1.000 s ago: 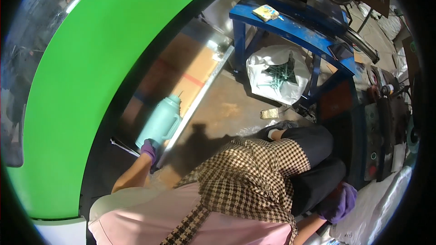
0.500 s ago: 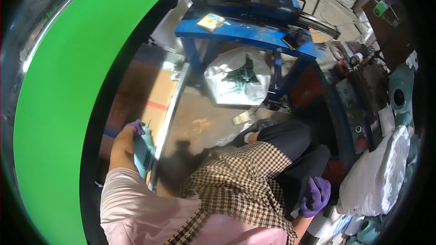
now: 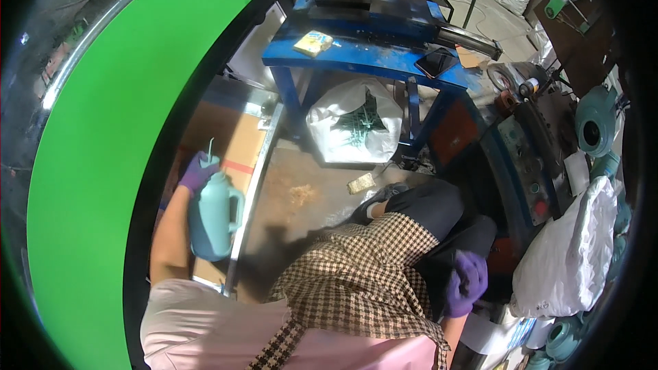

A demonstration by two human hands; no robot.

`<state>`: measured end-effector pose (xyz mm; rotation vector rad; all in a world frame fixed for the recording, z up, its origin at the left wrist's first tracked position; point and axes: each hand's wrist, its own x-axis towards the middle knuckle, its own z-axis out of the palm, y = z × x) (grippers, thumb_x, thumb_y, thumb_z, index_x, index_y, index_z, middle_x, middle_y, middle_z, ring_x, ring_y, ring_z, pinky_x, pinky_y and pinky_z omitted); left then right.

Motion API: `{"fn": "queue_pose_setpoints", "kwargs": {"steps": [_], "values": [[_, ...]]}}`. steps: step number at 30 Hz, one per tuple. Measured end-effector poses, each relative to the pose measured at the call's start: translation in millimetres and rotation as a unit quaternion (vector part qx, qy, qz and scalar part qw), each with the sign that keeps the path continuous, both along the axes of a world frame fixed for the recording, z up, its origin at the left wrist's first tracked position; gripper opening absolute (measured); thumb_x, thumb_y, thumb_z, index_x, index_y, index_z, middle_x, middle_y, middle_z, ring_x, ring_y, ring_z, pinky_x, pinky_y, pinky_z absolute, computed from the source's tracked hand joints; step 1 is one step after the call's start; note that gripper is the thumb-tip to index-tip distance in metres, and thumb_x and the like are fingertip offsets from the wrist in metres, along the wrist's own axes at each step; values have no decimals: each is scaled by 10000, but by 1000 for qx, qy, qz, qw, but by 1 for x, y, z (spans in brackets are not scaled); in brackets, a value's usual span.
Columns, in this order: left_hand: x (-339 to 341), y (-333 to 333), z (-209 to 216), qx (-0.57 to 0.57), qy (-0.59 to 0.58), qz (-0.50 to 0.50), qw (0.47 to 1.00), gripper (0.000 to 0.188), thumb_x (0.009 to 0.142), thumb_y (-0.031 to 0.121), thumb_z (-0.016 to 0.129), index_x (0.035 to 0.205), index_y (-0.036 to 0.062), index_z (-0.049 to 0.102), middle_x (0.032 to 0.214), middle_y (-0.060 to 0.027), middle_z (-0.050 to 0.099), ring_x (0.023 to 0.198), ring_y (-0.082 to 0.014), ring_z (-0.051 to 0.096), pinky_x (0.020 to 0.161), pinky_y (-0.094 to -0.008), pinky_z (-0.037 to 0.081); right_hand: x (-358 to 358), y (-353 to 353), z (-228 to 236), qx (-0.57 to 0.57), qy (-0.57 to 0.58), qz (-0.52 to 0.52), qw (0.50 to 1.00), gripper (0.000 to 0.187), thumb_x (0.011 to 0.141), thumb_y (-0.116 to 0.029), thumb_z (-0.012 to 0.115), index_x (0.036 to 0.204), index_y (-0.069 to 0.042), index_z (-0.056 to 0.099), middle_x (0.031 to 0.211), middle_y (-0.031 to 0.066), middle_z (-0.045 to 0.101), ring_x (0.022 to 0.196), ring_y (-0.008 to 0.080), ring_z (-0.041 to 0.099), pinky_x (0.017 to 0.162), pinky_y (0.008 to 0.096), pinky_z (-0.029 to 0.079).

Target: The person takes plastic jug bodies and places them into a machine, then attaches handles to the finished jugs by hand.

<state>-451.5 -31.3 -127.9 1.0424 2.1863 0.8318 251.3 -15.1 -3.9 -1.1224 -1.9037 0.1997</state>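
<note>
Worker seated, viewed from above. The two hands are well apart. The left hand (image 3: 199,173), in a purple glove, is clamped on the narrow top of a teal jug (image 3: 214,219), which is at the person's left, above a sheet of cardboard (image 3: 247,142) marked with a red stripe. The jug's handle faces right, and a thin curved strand (image 3: 211,147) projects from its top; whether its base rests on the cardboard or is raised cannot be told. A pale metal rail (image 3: 255,195) runs along the cardboard's right side, and a large green panel (image 3: 116,130) curves along its left.

The right hand (image 3: 467,281), also gloved in purple, is over the dark trousers (image 3: 432,209), beside the checked apron (image 3: 356,274). Its fingers are loosely bent; whether they hold anything cannot be told.

Ahead, a blue surface (image 3: 349,62) on legs carries a yellow packet (image 3: 314,43) and, near its right end, a black phone (image 3: 436,63). Below it, an open white sack (image 3: 329,137) contains slender green pieces (image 3: 363,123). A small pale block (image 3: 361,183) lies on the floor (image 3: 281,181) near the shoe (image 3: 391,192). At far right stand a full white bag (image 3: 562,260) and further teal containers (image 3: 563,339).
</note>
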Motion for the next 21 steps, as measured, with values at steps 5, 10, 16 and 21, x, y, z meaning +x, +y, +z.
{"fn": "queue_pose_setpoints", "kwargs": {"steps": [5,10,16,21], "values": [[116,-3,75,10,341,99,935,824,713,463,823,1345,31,517,1330,-246,557,1215,-389,545,1015,-437,435,-28,32,-33,-185,-145,-5,972,484,831,-356,734,1174,-26,647,1100,206,649,1019,391,618,881,428,504],[111,-45,23,138,307,64,940,792,658,309,887,1302,33,518,1455,-209,436,1304,-367,452,1090,-450,364,-45,53,-54,-112,-200,-64,971,283,806,-292,735,977,-87,641,956,135,609,863,328,600,767,440,475],[91,-56,63,-155,204,-235,938,1154,546,301,930,1514,75,344,1452,-200,456,1332,-356,458,1108,-408,366,-10,147,-61,4,-266,-223,938,130,840,-192,664,916,-97,617,885,94,608,852,321,599,728,462,478],[142,-55,73,-301,265,-300,865,880,418,569,908,1237,360,664,1171,-124,542,1143,-363,492,1047,-452,372,2,133,-38,-14,-123,-185,975,553,854,-297,727,1306,-32,549,1295,232,552,1134,401,569,952,437,483]]}}
